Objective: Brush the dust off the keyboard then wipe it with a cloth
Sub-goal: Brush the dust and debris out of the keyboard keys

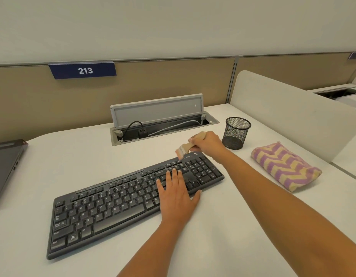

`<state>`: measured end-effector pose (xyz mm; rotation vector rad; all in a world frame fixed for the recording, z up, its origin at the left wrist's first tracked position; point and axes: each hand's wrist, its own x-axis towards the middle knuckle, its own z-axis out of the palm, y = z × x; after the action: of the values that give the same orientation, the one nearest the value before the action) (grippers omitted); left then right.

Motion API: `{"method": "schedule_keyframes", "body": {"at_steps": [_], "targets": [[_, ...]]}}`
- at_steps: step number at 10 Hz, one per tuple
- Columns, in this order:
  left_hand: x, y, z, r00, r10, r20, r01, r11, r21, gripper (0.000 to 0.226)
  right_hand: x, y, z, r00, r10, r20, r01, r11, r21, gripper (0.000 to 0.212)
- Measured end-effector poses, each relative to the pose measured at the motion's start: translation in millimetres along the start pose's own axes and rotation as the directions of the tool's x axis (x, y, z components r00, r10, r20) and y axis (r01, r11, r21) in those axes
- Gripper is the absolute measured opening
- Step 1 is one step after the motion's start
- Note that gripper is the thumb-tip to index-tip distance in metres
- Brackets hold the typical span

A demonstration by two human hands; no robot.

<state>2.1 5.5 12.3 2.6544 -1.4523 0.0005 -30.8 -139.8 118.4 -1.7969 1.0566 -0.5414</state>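
A white desk [53, 156] backs onto a tan partition [173, 80] bearing a blue "213" sign [83, 70], beneath a pale wall [173, 23].

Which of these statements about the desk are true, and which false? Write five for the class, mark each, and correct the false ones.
1. The right hand grips a brush over the far right end of the keyboard. True.
2. The left hand holds the striped cloth. False: it lies flat on the keyboard; the cloth lies on the desk, untouched.
3. The mesh cup holds pens. False: nothing shows inside it.
4. The partition sign reads 213. True.
5. The cable hatch lid is shut. False: it stands open.
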Motion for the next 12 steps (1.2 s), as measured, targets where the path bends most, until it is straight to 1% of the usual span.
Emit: {"method": "schedule_keyframes", "body": {"at_steps": [1, 2, 3, 4, 5, 6, 7, 8, 9, 10, 11, 12], "targets": [[0, 0, 0, 1.0, 0.004, -0.003, -0.004, 1.0, -0.005, 0.108, 6, 5, -3, 0.999, 0.047, -0.021, -0.049, 0.992, -0.114, 0.031], [0, 0, 0, 1.0, 0.002, -0.004, -0.003, 1.0, -0.009, 0.108, 11, 1, -16, 0.998, 0.03, -0.054, -0.044, 0.956, -0.291, 0.031], [0, 0, 1, 1.0, 0.002, -0.005, -0.002, 1.0, -0.009, 0.108, 10, -2, -30, 0.994, -0.012, -0.112, -0.05, 0.843, -0.536, 0.033], [0, 0, 1, 1.0, 0.003, -0.002, -0.003, 1.0, -0.008, 0.108, 11, 7, -38, 0.984, -0.043, -0.175, -0.053, 0.859, -0.509, 0.03], [0, 0, 1, 1.0, 0.002, -0.002, -0.002, 1.0, -0.008, 0.108, 12, 14, -37, 0.974, -0.042, -0.221, -0.022, 0.96, -0.279, 0.033], [0, 0, 1, 1.0, 0.001, -0.002, -0.001, 1.0, -0.005, 0.108, 11, 16, -34, 0.981, 0.016, -0.192, -0.054, 0.979, -0.195, 0.034], [0, 0, 1, 1.0, 0.001, 0.0, -0.001, 1.0, -0.007, 0.108, 6, 12, -37, 0.989, 0.047, -0.138, -0.082, 0.962, -0.261, 0.022], [0, 0, 1, 1.0, 0.001, 0.002, -0.001, 1.0, -0.009, 0.108, 5, 4, -44, 0.997, 0.033, -0.069, -0.058, 0.912, -0.406, 0.028], [0, 0, 1, 1.0, 0.0, 0.001, 0.0, 1.0, -0.008, 0.108, 5, -1, -53, 0.997, 0.074, -0.005, -0.067, 0.87, -0.488, 0.027], [0, 0, 1, 1.0, -0.001, 0.004, 0.001, 1.0, -0.008, 0.108, -1, -7, -61, 0.983, 0.18, 0.048, -0.119, 0.806, -0.58, 0.023], [1, 0, 2, 1.0, -0.003, 0.006, 0.003, 1.0, -0.007, 0.107, -9, -15, -63, 0.966, 0.237, 0.104, -0.134, 0.801, -0.583, 0.017], [0, 0, 1, 1.0, -0.001, 0.004, 0.001, 1.0, 0.003, 0.107, -13, -19, -58, 0.975, 0.213, 0.068, -0.124, 0.768, -0.628, 0.019]]}}
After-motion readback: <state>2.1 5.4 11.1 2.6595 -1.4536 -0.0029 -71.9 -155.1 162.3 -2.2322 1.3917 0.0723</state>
